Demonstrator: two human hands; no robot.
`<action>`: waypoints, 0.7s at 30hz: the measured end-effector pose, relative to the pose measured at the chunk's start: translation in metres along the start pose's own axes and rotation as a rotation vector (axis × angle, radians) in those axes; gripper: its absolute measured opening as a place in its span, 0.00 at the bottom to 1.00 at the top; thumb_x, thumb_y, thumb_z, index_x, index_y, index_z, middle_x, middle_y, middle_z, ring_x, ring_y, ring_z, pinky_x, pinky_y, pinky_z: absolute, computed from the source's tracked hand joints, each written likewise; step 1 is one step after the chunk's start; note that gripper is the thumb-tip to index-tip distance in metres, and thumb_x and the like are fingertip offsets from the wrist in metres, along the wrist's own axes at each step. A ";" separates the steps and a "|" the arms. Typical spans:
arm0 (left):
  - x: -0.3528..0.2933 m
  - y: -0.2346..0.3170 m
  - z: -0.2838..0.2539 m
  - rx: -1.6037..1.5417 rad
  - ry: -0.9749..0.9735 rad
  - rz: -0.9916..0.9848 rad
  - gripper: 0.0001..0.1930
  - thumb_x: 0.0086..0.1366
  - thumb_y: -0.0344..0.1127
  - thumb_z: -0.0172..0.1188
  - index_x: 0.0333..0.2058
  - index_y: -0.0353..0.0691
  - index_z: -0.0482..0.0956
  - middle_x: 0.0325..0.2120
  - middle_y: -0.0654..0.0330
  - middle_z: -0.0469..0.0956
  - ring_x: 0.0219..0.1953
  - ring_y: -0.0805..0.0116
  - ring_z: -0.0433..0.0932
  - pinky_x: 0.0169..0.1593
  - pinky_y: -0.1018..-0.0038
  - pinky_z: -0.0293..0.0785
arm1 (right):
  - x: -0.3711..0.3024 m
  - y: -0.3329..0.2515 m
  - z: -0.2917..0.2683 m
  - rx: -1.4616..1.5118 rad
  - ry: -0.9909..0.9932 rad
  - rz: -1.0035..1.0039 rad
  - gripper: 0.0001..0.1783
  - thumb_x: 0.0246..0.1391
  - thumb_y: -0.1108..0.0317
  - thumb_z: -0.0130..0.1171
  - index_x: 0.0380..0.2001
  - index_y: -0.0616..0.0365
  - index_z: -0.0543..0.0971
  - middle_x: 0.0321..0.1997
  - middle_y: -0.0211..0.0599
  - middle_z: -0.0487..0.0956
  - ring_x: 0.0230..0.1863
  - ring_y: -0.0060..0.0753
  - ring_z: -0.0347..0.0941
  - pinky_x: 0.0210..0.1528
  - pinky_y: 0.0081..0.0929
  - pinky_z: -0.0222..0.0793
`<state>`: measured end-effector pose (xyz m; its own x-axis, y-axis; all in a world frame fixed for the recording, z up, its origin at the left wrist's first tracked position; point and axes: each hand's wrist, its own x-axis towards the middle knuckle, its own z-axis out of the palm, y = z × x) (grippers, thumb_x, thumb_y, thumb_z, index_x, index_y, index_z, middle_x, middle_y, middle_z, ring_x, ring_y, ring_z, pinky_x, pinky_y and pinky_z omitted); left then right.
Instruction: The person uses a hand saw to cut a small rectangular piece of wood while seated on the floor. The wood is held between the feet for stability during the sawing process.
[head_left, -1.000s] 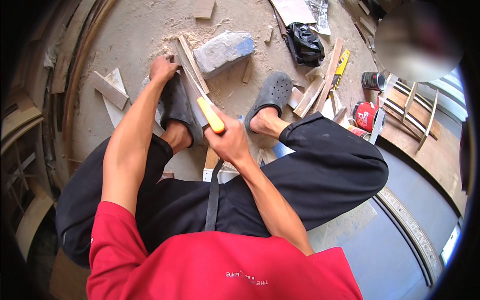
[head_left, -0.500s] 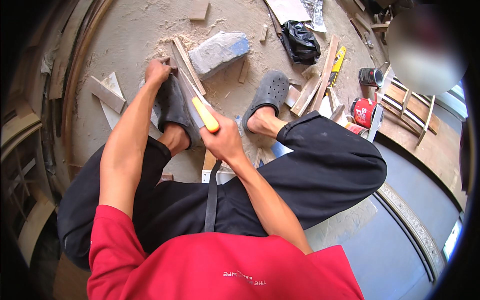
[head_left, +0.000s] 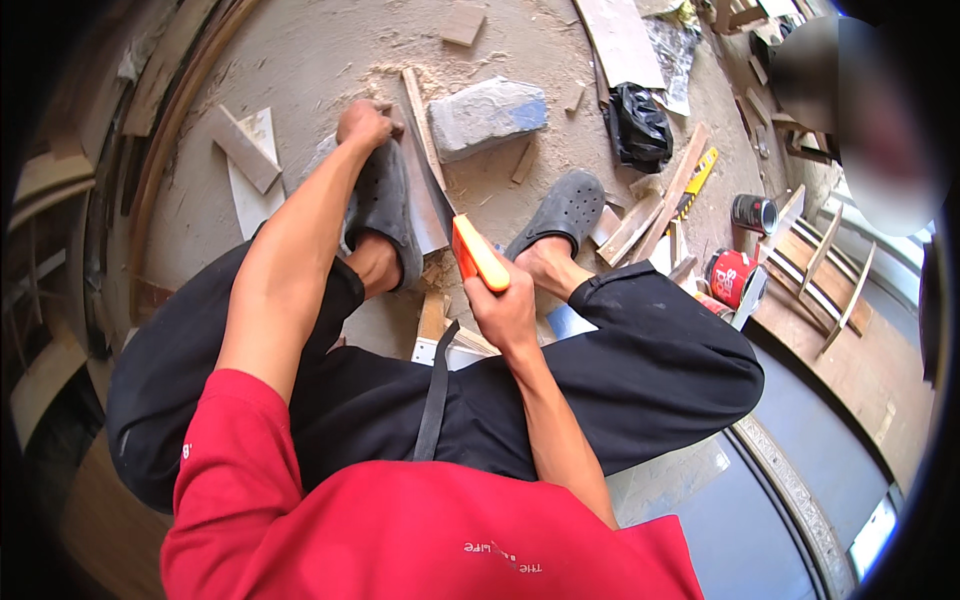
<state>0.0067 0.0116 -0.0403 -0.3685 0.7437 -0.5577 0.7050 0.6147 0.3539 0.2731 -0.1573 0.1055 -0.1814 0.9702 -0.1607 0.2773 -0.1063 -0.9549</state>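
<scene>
My right hand [head_left: 503, 308] is closed around the orange and yellow handle of a handsaw [head_left: 480, 252]. Its blade points away from me, along the inner side of my left foot's grey clog [head_left: 382, 200]. A wooden board [head_left: 424, 205] lies beside and partly under that clog, with the blade against or just over it; exact contact is hard to make out. Just beyond the clog's toe, my left hand [head_left: 366, 124] has its fingers curled at the board's far end. A narrow wood strip [head_left: 421, 125] lies right of the blade.
A grey stone block [head_left: 488, 118] sits beyond the saw. My other clog [head_left: 560, 212] is to its right, near wood offcuts [head_left: 632, 225], a yellow-handled saw [head_left: 697, 182], a black plastic bag [head_left: 640, 128] and a red can [head_left: 732, 277]. Sawdust [head_left: 385, 88] covers the floor ahead.
The handsaw and my right hand have drawn back toward me and right, away from the clog. My left hand stays at the board's far end. The whole view has shifted slightly.
</scene>
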 end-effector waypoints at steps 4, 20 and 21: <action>0.001 0.006 0.005 -0.013 0.013 -0.009 0.28 0.45 0.46 0.76 0.50 0.62 0.82 0.48 0.57 0.81 0.52 0.56 0.79 0.54 0.65 0.75 | 0.027 -0.017 0.006 0.021 -0.090 0.288 0.28 0.49 0.71 0.54 0.57 0.64 0.74 0.36 0.50 0.83 0.34 0.31 0.79 0.41 0.29 0.73; -0.011 0.010 0.003 -0.094 0.028 -0.060 0.24 0.48 0.40 0.74 0.47 0.63 0.84 0.47 0.60 0.82 0.51 0.58 0.79 0.55 0.63 0.75 | 0.008 -0.008 -0.013 -0.070 -0.159 0.253 0.27 0.49 0.73 0.55 0.56 0.66 0.74 0.44 0.53 0.82 0.46 0.35 0.80 0.50 0.28 0.71; -0.010 0.012 0.004 -0.094 0.028 -0.066 0.25 0.48 0.42 0.75 0.48 0.63 0.83 0.48 0.60 0.82 0.52 0.57 0.79 0.55 0.63 0.74 | 0.014 -0.007 -0.011 -0.069 -0.165 0.279 0.28 0.49 0.73 0.55 0.56 0.66 0.74 0.44 0.53 0.82 0.46 0.35 0.80 0.50 0.28 0.71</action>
<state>0.0213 0.0105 -0.0335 -0.4298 0.7070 -0.5617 0.6190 0.6836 0.3867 0.2785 -0.1406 0.1130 -0.2379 0.8569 -0.4572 0.4001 -0.3425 -0.8501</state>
